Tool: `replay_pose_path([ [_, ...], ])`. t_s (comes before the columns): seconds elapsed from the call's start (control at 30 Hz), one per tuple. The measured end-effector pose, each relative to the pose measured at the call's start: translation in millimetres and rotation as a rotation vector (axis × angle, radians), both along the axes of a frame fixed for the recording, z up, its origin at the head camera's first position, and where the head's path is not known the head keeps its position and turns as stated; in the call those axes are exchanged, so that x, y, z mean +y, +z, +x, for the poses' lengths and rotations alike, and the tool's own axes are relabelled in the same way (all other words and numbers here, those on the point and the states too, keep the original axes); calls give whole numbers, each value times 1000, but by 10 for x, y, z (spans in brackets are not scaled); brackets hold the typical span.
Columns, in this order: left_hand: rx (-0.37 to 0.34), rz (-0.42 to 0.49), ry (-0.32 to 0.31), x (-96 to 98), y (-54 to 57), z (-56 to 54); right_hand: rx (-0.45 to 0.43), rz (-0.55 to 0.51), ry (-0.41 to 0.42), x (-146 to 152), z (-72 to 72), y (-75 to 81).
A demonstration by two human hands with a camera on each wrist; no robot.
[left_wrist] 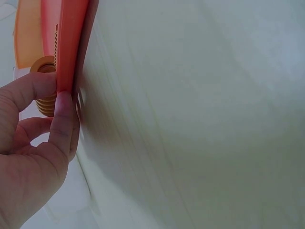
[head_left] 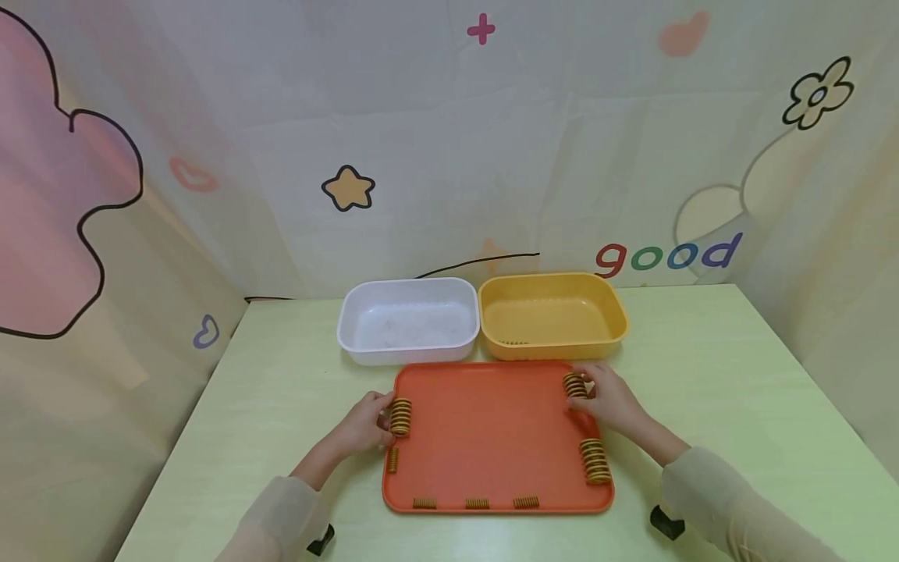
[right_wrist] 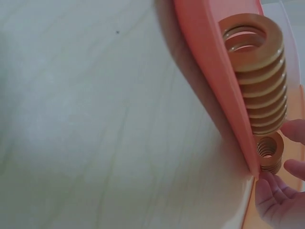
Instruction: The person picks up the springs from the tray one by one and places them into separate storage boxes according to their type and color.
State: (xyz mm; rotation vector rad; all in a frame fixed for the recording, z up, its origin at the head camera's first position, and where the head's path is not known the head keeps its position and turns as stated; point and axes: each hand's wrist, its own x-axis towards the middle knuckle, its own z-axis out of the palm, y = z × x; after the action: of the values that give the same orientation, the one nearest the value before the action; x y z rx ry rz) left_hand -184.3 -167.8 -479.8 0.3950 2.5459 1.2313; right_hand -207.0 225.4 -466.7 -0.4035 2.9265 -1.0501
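Observation:
An orange tray (head_left: pixel 492 437) lies on the table with coil springs along its edges. At its left edge, my left hand (head_left: pixel 364 425) holds a thick brown spring (head_left: pixel 400 417), thumb at the near end and fingers toward the far end. In the left wrist view those fingers also touch the tray's rim (left_wrist: pixel 74 47). My right hand (head_left: pixel 612 400) pinches another thick spring (head_left: pixel 574 385) at the far right corner. A larger-looking spring (right_wrist: pixel 259 76) sits nearer along that right edge. Below the left hand's spring lies a thin spring (head_left: pixel 392 460).
Thin springs, one of them a spring (head_left: pixel 477 503) at the middle, lie along the tray's near edge. Behind the tray stand a white tub (head_left: pixel 407 355) and a yellow tub (head_left: pixel 562 351), side by side; a small spring (head_left: pixel 514 343) shows inside the yellow one.

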Motion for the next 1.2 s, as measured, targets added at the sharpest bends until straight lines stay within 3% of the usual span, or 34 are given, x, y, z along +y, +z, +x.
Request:
replay_pose_path([
  [0.13,-6,-2,3,1,-9,-3,-11,9,-14,-3,2,-16],
  [0.23,-43,-22,56,36,12,-3,-4,16,-21,-9,3,-20],
  [0.4,-50,-39,94,64,29,5,11,27,-33,-17,4,-35],
  [1.2,-27,-45,79,56,-11,-12,28,106,16,-68,2,5],
])
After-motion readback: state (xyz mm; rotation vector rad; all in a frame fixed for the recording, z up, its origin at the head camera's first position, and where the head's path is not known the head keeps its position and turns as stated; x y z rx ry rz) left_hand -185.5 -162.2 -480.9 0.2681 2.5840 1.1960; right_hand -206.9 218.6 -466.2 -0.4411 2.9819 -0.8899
